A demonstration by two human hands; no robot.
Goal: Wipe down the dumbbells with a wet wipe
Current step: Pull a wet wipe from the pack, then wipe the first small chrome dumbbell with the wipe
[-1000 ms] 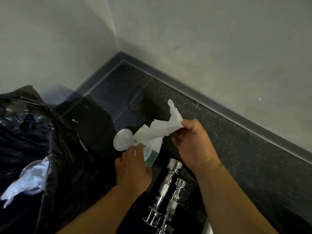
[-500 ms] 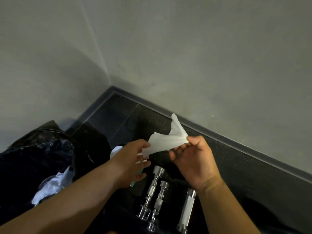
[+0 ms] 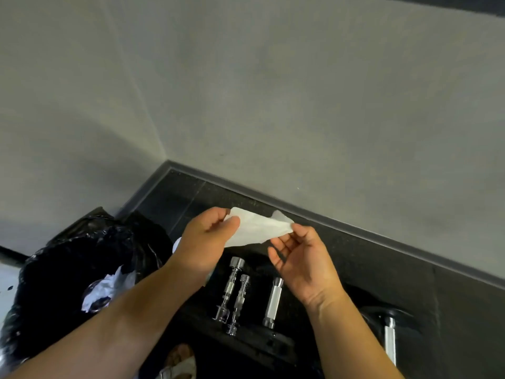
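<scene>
Head view: my left hand (image 3: 207, 239) pinches left edge of wet wipe (image 3: 257, 228); my right hand (image 3: 303, 263) pinches right corner, other fingers loose. Wipe held spread in air, apart from dumbbells (image 3: 232, 291) lying side by side on floor below. Step in hand: unfolding wipe. Next move, judged: lower wipe, wrap nearest bar, steady bar with free hand.

Pretty dim, soft grey light on the wall (image 3: 300, 91); floor (image 3: 410, 283) below it goes near-black, dumbbells (image 3: 229, 289) catch small glints, edges bend.
</scene>
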